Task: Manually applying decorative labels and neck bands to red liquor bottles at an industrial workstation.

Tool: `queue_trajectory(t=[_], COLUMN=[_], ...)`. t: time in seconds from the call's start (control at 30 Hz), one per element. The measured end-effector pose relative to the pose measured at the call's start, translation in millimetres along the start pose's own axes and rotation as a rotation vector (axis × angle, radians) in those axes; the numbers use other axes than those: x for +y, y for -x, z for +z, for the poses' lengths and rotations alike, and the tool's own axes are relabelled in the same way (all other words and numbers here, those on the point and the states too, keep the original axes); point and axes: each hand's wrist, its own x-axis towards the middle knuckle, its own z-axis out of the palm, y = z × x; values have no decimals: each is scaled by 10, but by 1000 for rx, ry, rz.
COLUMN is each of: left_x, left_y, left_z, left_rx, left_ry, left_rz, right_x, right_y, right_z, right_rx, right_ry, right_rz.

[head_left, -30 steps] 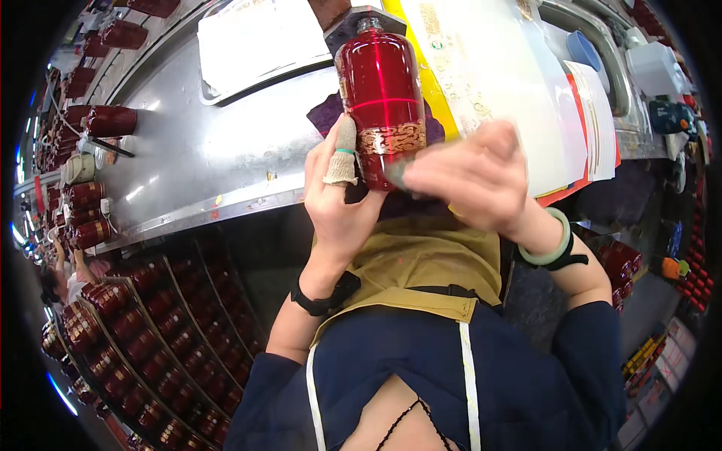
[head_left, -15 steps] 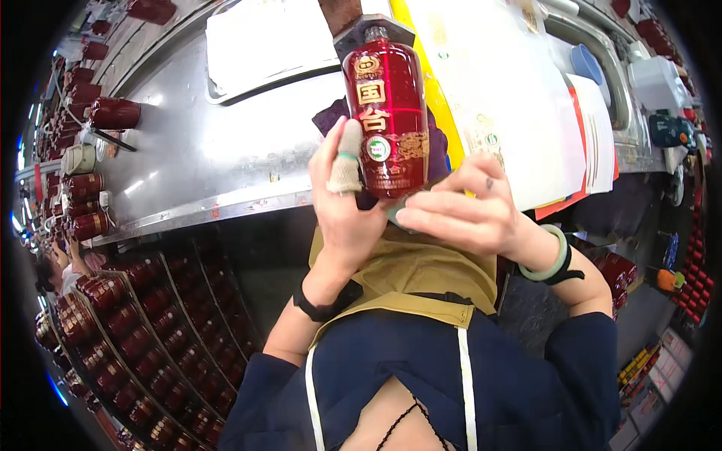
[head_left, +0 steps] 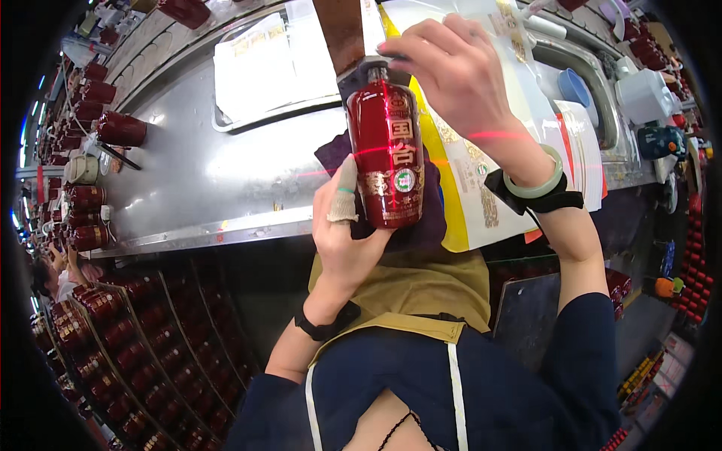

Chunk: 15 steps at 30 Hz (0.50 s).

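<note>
A dark red glass bottle with gold lettering and a small round green-and-white seal leans over a purple cloth, its neck pointing away from me. My left hand grips it low on the left side, thumb at the base. Cloth finger covers wrap that hand's index finger. Beside the bottle's neck is my right hand, fingers bent and their tips drawn together; whether they hold something small there cannot be made out. Red laser lines cross the bottle and my right wrist.
A white tray with sheets lies at the back left on the metal table. Label sheets on a yellow-edged backing lie right of the bottle, near a blue cup and a white jug. Racks of red bottles stand lower left.
My right hand has moved from beside the bottle's base up to its neck. The bottle has turned, its lettering shifting rightward, and sits slightly closer to me. My left hand keeps its hold.
</note>
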Motion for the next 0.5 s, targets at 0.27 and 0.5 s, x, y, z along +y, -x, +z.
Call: queue_trajectory(t=[0.27, 0.5], left_x=[-97, -249], left_y=[-10, -418], left_z=[12, -139], left_rx=[-57, -256], left_ry=[47, 187], left_rz=[4, 59], right_x=[-386, 101], right_y=[325, 48], right_z=[13, -64], right_rx=[-62, 165], right_ry=[-276, -24], right_rz=[-80, 325])
